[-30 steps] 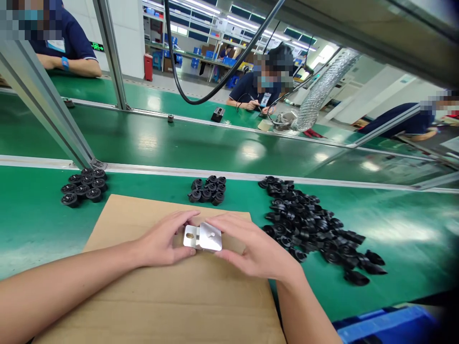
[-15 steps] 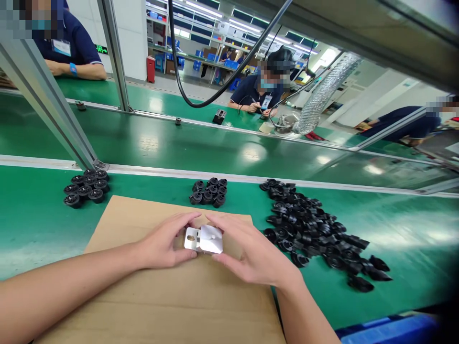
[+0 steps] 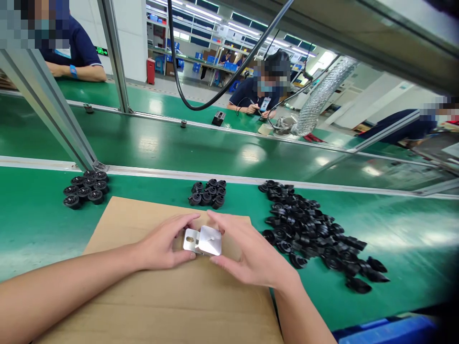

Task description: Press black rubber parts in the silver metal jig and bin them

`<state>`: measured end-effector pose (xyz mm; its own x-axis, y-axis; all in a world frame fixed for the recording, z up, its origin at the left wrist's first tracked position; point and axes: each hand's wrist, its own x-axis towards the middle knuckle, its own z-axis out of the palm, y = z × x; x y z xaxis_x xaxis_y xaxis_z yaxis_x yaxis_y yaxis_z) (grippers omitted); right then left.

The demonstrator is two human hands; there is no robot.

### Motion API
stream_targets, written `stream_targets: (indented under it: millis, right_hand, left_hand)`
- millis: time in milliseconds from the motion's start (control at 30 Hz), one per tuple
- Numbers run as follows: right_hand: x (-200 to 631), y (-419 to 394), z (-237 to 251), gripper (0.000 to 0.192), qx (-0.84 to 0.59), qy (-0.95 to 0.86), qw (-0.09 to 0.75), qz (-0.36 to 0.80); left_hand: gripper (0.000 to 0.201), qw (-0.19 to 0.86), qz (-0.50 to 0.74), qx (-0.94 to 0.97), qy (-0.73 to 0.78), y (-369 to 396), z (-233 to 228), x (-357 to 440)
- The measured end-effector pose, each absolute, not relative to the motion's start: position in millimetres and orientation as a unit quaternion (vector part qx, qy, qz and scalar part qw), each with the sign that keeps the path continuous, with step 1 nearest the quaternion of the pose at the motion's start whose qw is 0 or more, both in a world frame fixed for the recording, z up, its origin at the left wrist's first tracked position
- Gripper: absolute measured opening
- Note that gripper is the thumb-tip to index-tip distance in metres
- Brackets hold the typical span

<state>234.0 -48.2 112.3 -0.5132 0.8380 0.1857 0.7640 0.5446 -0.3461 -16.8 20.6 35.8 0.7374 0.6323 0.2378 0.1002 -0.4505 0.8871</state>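
Note:
A small silver metal fixture (image 3: 210, 240) is between my hands above the cardboard sheet (image 3: 150, 306). It has a square plate on the right and a smaller plate with a round hole on the left. My left hand (image 3: 163, 246) curves around the small plate's end, thumb along the near edge and fingers behind. Around the square plate my right hand (image 3: 251, 248) is bent, its thumb at the near corner and its fingers along the far side. The underside of the fixture and some fingertips are hidden.
Round black parts stand grouped at the left (image 3: 86, 188) and in smaller groups at the middle (image 3: 208, 193). A large heap of black parts (image 3: 308, 224) spreads at the right. A blue bin (image 3: 390, 332) is at lower right. Co-workers sit across the green bench.
Both hands and the metal fixture stay nearly in place, with a slight tilt of the square plate. Small dark parts on the far belt have shifted a little to the right.

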Motion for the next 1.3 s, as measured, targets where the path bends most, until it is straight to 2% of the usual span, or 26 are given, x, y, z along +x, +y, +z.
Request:
stream_targets:
  millis: [67,167,300,400,433,533,567,700,867,1067,1133,1233,1300]
  right_hand:
    - [232.7,-48.1,112.2,0.081,-0.455,-0.869,0.164,0.106]
    - [231.7,-47.9,112.3,0.094,-0.481,-0.858,0.154,0.095]
    - [232.7,-48.4,113.0,0.082,-0.47,-0.86,0.165,0.107]
    - [233.6,-49.2,113.4,0.101,-0.495,-0.853,0.139,0.094]
    - [233.9,-49.5,113.4,0.1,-0.494,-0.853,0.138,0.098]
    - [233.9,-49.9,113.1,0.078,-0.464,-0.864,0.16,0.115]
    - [233.9,-50.0,113.1,0.077,-0.46,-0.865,0.163,0.112]
    - [236.7,-49.3,113.9,0.101,-0.493,-0.853,0.143,0.098]
    - [232.1,-47.1,111.5,0.073,-0.437,-0.869,0.192,0.133]
    - [203.6,-52.3,107.5,0.055,-0.535,-0.826,0.163,0.07]
    - [206.7,-53.6,110.1,0.064,-0.54,-0.824,0.15,0.076]
    - [226.3,-53.0,117.2,0.091,-0.49,-0.845,0.151,0.152]
    - [241.2,-49.9,120.2,0.086,-0.436,-0.859,0.173,0.203]
  left_hand:
    - [0.08,0.473,0.279,0.805,0.223,20.6,36.4,-16.9]
    - [0.081,0.478,0.275,0.8,0.235,20.3,36.6,-17.4]
    - [0.08,0.48,0.267,0.799,0.243,20.0,35.3,-17.9]
    - [0.08,0.479,0.268,0.801,0.241,20.3,34.7,-17.8]
    - [0.08,0.478,0.269,0.8,0.241,20.3,34.7,-17.7]
    - [0.079,0.478,0.268,0.8,0.244,20.3,35.1,-17.3]
    - [0.079,0.479,0.267,0.8,0.243,20.3,35.2,-17.3]
    - [0.079,0.478,0.269,0.8,0.245,20.6,35.2,-16.8]
    - [0.081,0.475,0.266,0.801,0.249,20.7,34.3,-16.9]
    - [0.08,0.485,0.28,0.792,0.244,18.8,31.7,-18.1]
    - [0.081,0.491,0.281,0.788,0.243,18.8,30.8,-18.2]
    - [0.085,0.498,0.28,0.786,0.237,19.7,30.0,-18.2]
    - [0.085,0.5,0.281,0.786,0.229,20.5,30.0,-18.1]
